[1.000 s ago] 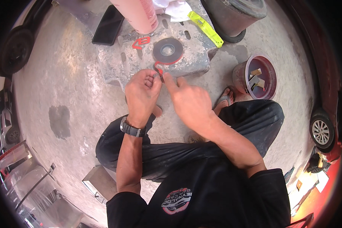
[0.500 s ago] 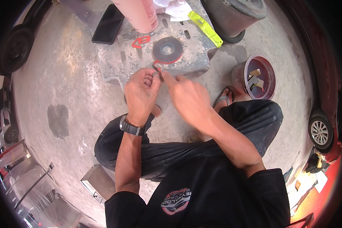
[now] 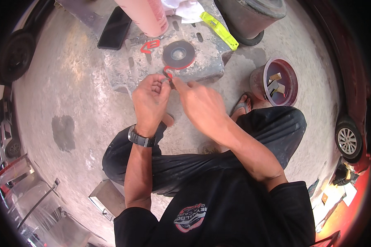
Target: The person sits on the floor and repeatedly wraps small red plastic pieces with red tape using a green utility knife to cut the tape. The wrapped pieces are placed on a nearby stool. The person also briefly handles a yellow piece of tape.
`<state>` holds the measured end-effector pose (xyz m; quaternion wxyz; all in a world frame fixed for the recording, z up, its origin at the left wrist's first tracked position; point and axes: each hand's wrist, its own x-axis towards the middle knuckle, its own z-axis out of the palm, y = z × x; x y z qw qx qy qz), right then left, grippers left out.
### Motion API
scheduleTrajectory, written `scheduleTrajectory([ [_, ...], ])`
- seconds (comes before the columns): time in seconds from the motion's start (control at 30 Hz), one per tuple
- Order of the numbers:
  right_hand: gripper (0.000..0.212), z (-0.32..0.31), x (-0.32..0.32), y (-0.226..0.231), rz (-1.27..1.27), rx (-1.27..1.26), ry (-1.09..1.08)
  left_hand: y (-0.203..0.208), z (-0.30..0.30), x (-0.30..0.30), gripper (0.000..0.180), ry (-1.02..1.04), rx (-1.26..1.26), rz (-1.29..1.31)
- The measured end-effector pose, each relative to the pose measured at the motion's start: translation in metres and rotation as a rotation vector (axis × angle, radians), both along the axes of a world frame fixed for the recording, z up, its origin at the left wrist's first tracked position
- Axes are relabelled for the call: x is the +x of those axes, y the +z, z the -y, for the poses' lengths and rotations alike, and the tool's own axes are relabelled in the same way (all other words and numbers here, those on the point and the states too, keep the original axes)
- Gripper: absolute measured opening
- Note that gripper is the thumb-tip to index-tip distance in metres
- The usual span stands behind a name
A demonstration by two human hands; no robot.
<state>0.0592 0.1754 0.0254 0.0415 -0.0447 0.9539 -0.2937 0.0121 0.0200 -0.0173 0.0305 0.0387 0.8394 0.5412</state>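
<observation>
My two hands meet at the near edge of the stool [image 3: 117,68], fingertips almost together. My left forearm points nearly straight away from me, with a watch [image 3: 141,137] at the wrist. That left hand [image 3: 150,99] is closed: its fingers curl in toward the palm, and thumb and forefinger pinch the loose end of the red-backed strip [image 3: 165,68]. My right forearm slants in from the right, wrist nearly in line. The right hand [image 3: 202,105] has its back up and its forefinger stretched to the same spot; the other fingers bend under and the thumb is hidden, so I can't tell whether it grips anything.

The strip runs in a short curl from the tape [image 3: 178,63], which lies flat on the stool between its middle and the near edge, just beyond my fingertips. A red emblem [image 3: 150,46] lies to the tape's left. By the stool's left edge is a phone [image 3: 115,27]; right of it stands a pink cup [image 3: 146,16]. A yellow cutter [image 3: 219,31] lies along the right edge.
</observation>
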Motion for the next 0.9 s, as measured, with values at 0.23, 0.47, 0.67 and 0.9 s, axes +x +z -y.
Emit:
scheduleTrajectory([
  [0.23,0.045,0.004,-0.007,-0.008,-0.021,-0.047,-0.01,-0.002,-0.001,-0.001,0.016,0.036,0.082,0.014],
  [0.47,0.046,-0.004,-0.003,0.002,0.007,-0.103,-0.017,0.004,-0.002,-0.002,0.016,0.051,0.129,0.033],
  [0.67,0.048,-0.003,-0.003,-0.001,-0.016,-0.14,-0.042,0.003,-0.001,-0.001,0.015,0.043,0.137,0.059],
  [0.9,0.046,0.0,-0.005,-0.012,-0.055,-0.304,-0.057,0.002,-0.002,0.0,0.016,0.07,0.19,0.082],
])
